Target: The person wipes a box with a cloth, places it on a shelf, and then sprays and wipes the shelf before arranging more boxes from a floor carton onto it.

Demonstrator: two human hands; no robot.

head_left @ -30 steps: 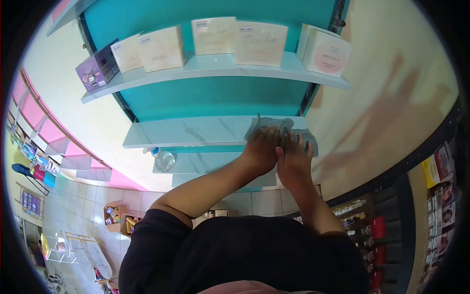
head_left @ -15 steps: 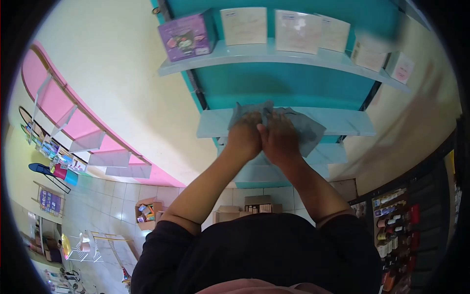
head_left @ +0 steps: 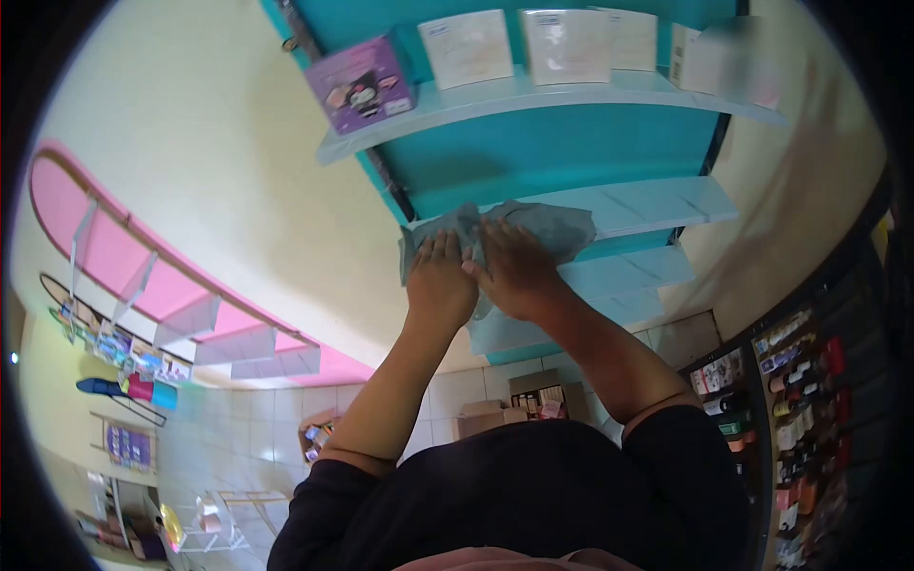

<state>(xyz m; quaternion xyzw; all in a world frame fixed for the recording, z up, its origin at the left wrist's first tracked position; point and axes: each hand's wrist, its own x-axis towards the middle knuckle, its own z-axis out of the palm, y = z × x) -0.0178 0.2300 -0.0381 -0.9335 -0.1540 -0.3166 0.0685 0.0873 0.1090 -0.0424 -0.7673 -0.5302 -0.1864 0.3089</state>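
Note:
A grey cloth [head_left: 562,231] lies crumpled over the left part of a white marbled shelf [head_left: 666,202], its left end hanging at the shelf's edge. My left hand [head_left: 441,281] rests on the cloth with its fingers stretched out flat. Close beside it, my right hand [head_left: 517,271] presses on the same cloth, fingers extended and thumb toward the left hand. Both hands are open, palms down. The shelf surface under the cloth is hidden.
On the shelf above stand a purple box [head_left: 362,88] and several white boxes [head_left: 466,48]. Lower shelves [head_left: 609,276] sit beneath the cloth. Open cartons [head_left: 547,395] are on the tiled floor. A dark rack of small products [head_left: 795,428] is at right, a pink wall unit [head_left: 124,247] at left.
Both hands and the cloth have slid left along the shelf to its left end. The view has turned slightly, and the left fingers are now more clearly outstretched.

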